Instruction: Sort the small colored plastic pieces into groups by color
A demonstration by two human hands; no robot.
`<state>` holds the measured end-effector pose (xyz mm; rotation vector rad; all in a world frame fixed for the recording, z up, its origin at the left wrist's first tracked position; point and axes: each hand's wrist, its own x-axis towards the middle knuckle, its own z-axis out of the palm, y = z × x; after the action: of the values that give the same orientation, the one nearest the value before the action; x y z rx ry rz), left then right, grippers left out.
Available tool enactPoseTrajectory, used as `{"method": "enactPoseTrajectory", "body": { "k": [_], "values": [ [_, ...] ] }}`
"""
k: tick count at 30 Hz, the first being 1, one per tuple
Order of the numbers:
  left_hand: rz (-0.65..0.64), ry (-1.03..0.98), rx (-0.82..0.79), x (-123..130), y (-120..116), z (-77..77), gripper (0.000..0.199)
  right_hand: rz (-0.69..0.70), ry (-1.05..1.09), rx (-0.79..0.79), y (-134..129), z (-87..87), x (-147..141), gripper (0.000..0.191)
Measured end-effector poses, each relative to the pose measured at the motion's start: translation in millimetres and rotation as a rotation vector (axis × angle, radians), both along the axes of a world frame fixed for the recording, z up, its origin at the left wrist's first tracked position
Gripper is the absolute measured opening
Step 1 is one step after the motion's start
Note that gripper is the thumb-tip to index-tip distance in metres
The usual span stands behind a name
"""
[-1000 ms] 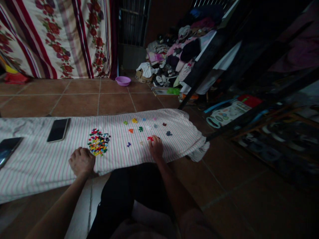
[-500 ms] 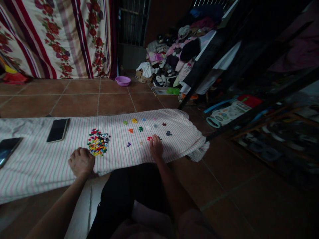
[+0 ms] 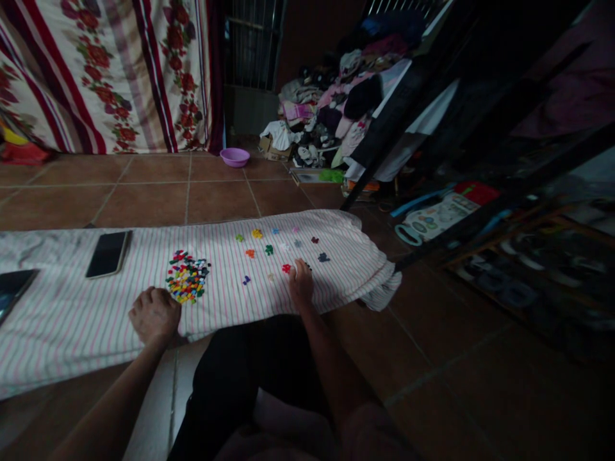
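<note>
My left hand (image 3: 154, 314) rests knuckles up on the striped cloth (image 3: 230, 307), its fingers curled under and the palm hidden. Just beyond it lies a mixed pile of small coloured plastic pieces (image 3: 186, 278). My right hand (image 3: 301, 282) is lowered at the red pieces (image 3: 286, 268), thumb and fingers bent close together; anything between the fingertips is too small to make out. Around it sit little single-colour groups: orange pieces (image 3: 250, 253), dark green pieces (image 3: 269, 250), yellow pieces (image 3: 257, 234), purple pieces (image 3: 246, 280) and dark grey pieces (image 3: 323, 257). Some black pieces are partly covered by my right hand.
A phone (image 3: 108, 254) lies left of the pile, with another dark-screened device (image 3: 14, 291) at the left edge. Beyond the cloth-covered surface, a purple basin (image 3: 235, 157) stands on the tiled floor. Heaped clothes (image 3: 331, 109) and a dark frame post (image 3: 369, 173) are farther right.
The whole view has shifted slightly. Both hands keep nearly the same places on the cloth, and the coloured groups look unchanged.
</note>
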<state>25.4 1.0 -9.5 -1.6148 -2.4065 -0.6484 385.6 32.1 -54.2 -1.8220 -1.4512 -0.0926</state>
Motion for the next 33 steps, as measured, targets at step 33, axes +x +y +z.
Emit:
{"method": "enactPoseTrajectory", "body": {
  "k": [33],
  "values": [
    [-0.023,0.003,-0.018,-4,2,-4.9,0.027,0.429,0.194,0.139,11,50.6,-79,0.033]
  ]
}}
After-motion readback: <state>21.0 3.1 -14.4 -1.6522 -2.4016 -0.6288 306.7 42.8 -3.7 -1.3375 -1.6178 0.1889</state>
